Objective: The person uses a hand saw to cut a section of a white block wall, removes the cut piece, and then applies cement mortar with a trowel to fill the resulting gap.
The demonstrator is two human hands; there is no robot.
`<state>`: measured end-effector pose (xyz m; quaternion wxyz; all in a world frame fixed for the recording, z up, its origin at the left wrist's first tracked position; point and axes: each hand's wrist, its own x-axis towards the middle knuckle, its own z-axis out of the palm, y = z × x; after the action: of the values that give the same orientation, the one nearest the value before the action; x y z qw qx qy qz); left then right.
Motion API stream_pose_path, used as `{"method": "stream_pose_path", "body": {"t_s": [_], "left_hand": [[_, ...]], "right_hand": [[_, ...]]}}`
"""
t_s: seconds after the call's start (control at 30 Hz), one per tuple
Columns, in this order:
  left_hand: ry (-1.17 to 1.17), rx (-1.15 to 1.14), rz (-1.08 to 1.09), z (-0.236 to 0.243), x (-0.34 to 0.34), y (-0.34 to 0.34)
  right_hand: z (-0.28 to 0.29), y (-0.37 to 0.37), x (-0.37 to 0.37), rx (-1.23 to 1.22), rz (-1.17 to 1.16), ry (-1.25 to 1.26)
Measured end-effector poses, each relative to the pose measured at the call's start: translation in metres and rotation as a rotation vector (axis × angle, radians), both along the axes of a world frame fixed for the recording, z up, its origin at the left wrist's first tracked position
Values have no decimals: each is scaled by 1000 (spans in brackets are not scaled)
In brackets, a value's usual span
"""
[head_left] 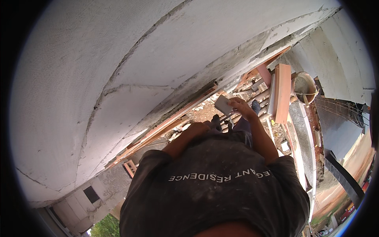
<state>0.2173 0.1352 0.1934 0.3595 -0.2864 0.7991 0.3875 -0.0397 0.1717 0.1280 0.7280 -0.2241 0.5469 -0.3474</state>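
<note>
In my right hand (241, 107) is a flat grey rectangular piece (223, 105), held by one edge out in front of my body. Its exact kind does not show clearly. My left hand (199, 128) is bent in close to my waist, near the foot of the wall. The fingers of that hand are hidden, so its grip cannot be made out. Pale block wall (150, 71) with rough grey mortar joints fills the left and far side. My feet stand below on narrow poles.
Reddish wooden beams (282, 94) stand just right of my right hand. Beyond them is a round bucket (305, 83) with grey residue inside. Rubble and gravel (199, 113) show far below between the poles. Thin metal bars (339, 107) stick out at the right.
</note>
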Motion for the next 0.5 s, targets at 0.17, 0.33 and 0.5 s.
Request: {"method": "stream_pose_path", "body": {"t_s": [0.17, 0.33, 0.5], "left_hand": [[-69, 42, -11, -13, 41, 7], [-101, 104, -79, -21, 81, 18], [-23, 44, -25, -10, 102, 20]], "right_hand": [[-62, -9, 59, 92, -226, -368], [-66, -18, 104, 106, -453, -515], [-69, -29, 129, 134, -518, -597]]}}
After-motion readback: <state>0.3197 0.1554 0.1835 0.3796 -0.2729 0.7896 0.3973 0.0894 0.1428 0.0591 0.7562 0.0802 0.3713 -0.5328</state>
